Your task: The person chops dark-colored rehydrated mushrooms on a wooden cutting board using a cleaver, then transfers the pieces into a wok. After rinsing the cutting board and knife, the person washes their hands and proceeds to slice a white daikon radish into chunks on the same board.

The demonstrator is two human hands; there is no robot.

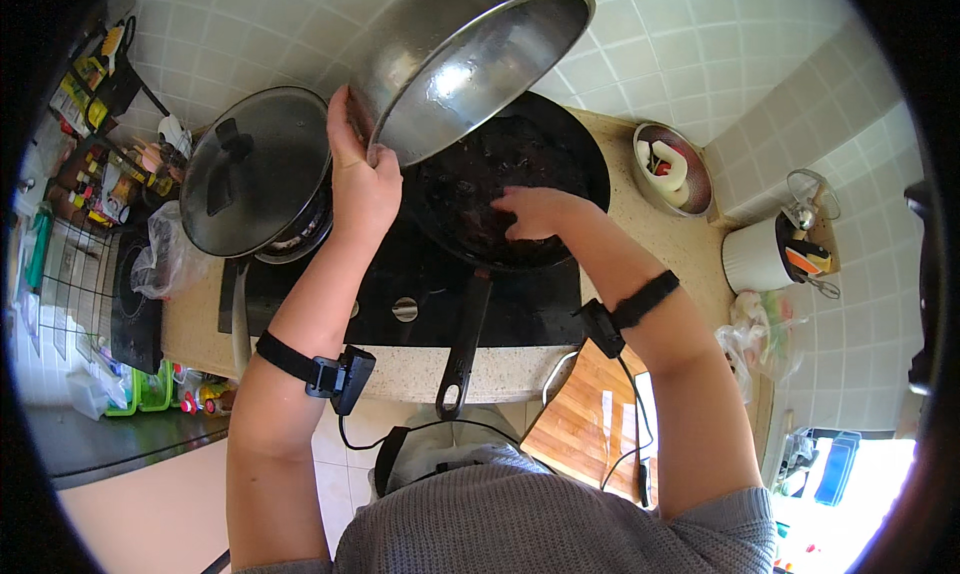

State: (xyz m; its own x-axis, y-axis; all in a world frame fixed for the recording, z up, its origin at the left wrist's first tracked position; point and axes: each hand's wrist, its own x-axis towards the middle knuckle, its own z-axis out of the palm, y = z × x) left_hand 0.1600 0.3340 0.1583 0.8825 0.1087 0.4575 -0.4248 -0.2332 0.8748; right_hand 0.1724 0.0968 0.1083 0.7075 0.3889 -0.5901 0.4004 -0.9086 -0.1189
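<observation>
A large stainless steel bowl (470, 74) is tilted on its side above the stove, its opening turned down and to the right. My left hand (365, 189) grips its lower left rim, thumb on the near side. Beneath it sits a black frying pan (590, 164), its handle pointing toward me, with dark, glossy food (490, 169) spread inside; I cannot make out what kind. Over the pan's right half, my right hand (545, 214) reaches in with fingers apart, close to the food. Whether the fingertips touch it is unclear.
Left of the frying pan stands another pan under a dark lid (270, 164). At right are a metal bowl of pale vegetable pieces (670, 189), a white utensil holder (760, 254) and plastic bags (760, 334). A wooden cutting board (580, 414) lies below; a condiment rack (110, 174) stands far left.
</observation>
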